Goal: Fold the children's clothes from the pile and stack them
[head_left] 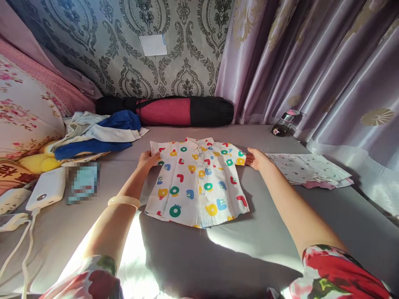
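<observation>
A small short-sleeved button-up shirt [193, 182], white with colourful letter and duck-like prints, lies spread face up on the grey sheet, its collar pointing away from me. At the left sleeve, my left hand [149, 160] is closed, with the cuff edge between thumb and fingers. My right hand [256, 159] is at the other cuff; its fingertips touch the sleeve edge and its thumb stands apart from the fingers. The shirt's front is buttoned and its hem faces me.
Folded pale clothes [311, 169] lie right, below a dark bottle [283, 123]. Left are a clothes pile [99, 133], a white power bank [46, 189] with cables, and a blurred blue packet [83, 182]. A red-and-black rolled bag [165, 111] lies along the wall.
</observation>
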The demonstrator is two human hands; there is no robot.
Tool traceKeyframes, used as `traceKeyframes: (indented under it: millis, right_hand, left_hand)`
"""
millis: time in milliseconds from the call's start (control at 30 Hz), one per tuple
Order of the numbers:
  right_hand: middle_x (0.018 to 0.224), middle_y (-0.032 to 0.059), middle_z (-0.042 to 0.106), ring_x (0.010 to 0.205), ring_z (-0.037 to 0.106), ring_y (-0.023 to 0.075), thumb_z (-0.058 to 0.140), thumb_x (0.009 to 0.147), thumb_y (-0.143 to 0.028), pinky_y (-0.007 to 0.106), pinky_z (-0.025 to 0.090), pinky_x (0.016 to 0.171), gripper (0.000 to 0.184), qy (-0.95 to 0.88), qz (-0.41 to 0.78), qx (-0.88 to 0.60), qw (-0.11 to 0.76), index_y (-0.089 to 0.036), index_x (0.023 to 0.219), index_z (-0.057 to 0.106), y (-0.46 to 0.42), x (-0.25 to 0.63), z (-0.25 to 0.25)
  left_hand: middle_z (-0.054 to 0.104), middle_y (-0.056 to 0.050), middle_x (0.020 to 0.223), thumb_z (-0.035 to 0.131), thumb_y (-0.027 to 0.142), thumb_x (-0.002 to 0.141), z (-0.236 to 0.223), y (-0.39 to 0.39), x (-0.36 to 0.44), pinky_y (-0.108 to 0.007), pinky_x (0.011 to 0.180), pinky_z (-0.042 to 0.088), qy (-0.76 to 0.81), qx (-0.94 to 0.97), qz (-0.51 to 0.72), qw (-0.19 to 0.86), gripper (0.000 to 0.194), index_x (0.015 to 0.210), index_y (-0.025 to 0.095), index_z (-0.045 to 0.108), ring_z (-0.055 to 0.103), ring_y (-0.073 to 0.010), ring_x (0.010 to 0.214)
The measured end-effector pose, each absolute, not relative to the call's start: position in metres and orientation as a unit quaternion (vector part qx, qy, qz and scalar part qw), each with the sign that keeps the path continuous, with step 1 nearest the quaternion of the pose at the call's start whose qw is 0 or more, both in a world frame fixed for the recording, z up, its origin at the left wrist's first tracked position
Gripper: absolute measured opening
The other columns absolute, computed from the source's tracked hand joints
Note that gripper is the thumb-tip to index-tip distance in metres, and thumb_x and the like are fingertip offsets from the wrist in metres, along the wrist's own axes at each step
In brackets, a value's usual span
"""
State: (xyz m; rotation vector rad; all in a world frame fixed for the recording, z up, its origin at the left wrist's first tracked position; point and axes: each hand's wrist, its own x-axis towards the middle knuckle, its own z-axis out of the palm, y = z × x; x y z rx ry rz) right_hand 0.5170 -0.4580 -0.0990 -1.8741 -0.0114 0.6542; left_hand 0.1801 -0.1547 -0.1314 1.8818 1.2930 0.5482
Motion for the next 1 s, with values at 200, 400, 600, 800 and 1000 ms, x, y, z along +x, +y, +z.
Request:
traceKeyframes:
  millis: [200,400,600,800,1000]
  right_hand:
    - [0.109,0.0088,0.067,0.099,0.066,0.023,0.06,0.086,-0.035,0.031,0.054,0.077,0.049,-0.048,0.128,-0.861,0.49,-0.026,0.132,0.046,-0.442,0.498,-0.117]
    - [0.129,0.0118,0.059,0.12,0.054,0.0244,0.048,0.091,-0.025,0.032,0.042,0.097,0.049,-0.183,0.005,-0.92,0.346,-0.022,0.139,0.042,-0.432,0.481,-0.122]
    - [0.128,0.0151,0.054,0.107,0.059,0.027,0.043,0.098,-0.032,0.034,0.043,0.086,0.041,-0.258,-0.053,-0.925,0.274,-0.023,0.138,0.043,-0.436,0.471,-0.121]
    - [0.127,0.0178,0.053,0.11,0.058,0.0287,0.042,0.099,-0.042,0.035,0.044,0.086,0.043,-0.23,-0.064,-0.929,0.281,-0.018,0.134,0.043,-0.441,0.483,-0.125]
    - [0.129,0.0141,0.052,0.11,0.058,0.0273,0.045,0.095,-0.026,0.035,0.045,0.086,0.041,-0.218,-0.052,-0.939,0.262,-0.023,0.137,0.043,-0.445,0.492,-0.129]
  left_hand:
    - [0.066,-0.007,0.08,0.048,0.042,0.083,-0.135,-0.173,0.178,-0.028,0.062,0.041,0.514,0.777,0.266,0.247,0.024,0.077,0.022,0.058,0.062,-0.0227,0.082]
    - [0.066,-0.007,0.084,0.049,0.046,0.082,-0.14,-0.171,0.175,-0.029,0.063,0.039,0.49,0.778,0.288,0.265,0.024,0.079,0.023,0.057,0.06,-0.0226,0.082]
    - [0.062,-0.006,0.074,0.044,0.043,0.084,-0.141,-0.171,0.174,-0.029,0.064,0.038,0.477,0.792,0.288,0.25,0.026,0.08,0.023,0.06,0.058,-0.0221,0.08]
    - [0.063,-0.008,0.077,0.042,0.041,0.084,-0.138,-0.172,0.176,-0.03,0.063,0.037,0.488,0.792,0.282,0.235,0.027,0.082,0.023,0.062,0.059,-0.0239,0.079]
    - [0.067,-0.01,0.084,0.041,0.041,0.09,-0.139,-0.172,0.178,-0.031,0.065,0.038,0.51,0.799,0.25,0.199,0.029,0.089,0.022,0.063,0.062,-0.0262,0.087]
